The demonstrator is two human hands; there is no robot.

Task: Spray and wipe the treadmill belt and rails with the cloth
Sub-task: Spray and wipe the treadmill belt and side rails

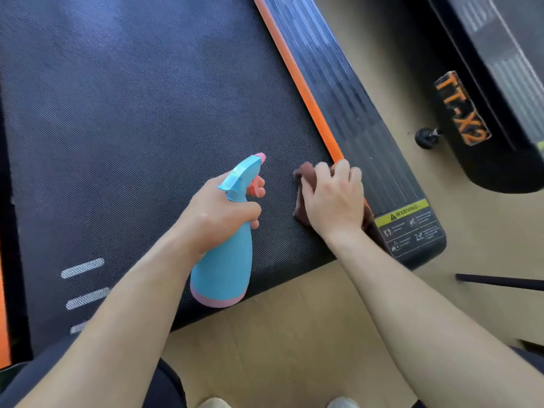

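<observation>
- At the belt's (132,113) near right corner, the right hand (332,198) presses a brown cloth (299,179), fingers curled over it, against the orange strip (297,81) beside the right rail (338,83).
- Left hand (215,213) grips a blue bottle (223,260) by the neck, above the belt's near edge.
- Nozzle points away from the person.

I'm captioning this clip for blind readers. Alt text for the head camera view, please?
A person's right hand holds a brown cloth against the orange strip beside the treadmill belt. The left hand grips a blue spray bottle over the belt. A warning label sits on the side rail.
</observation>
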